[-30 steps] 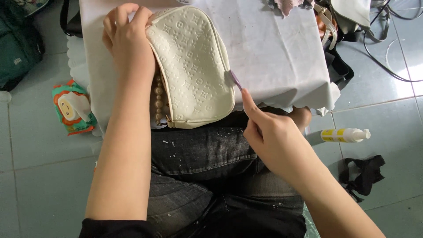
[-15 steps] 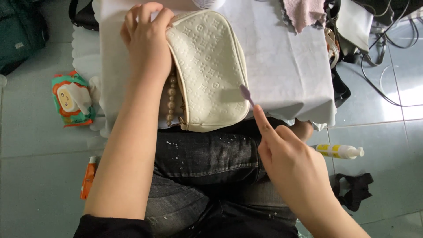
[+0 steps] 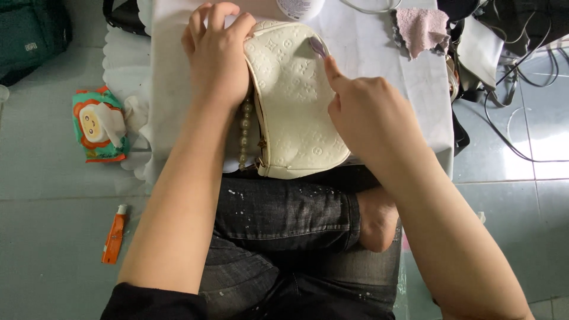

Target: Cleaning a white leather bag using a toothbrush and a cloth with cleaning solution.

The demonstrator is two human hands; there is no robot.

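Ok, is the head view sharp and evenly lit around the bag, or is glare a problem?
Head view: soft, even daylight; the cream bag and both hands, left hand and right hand, look sharp; the only glare is on the floor tiles at right, away from the work.

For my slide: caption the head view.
Left hand steadies cream embossed leather handbag; right hand holds small purple brush against it.
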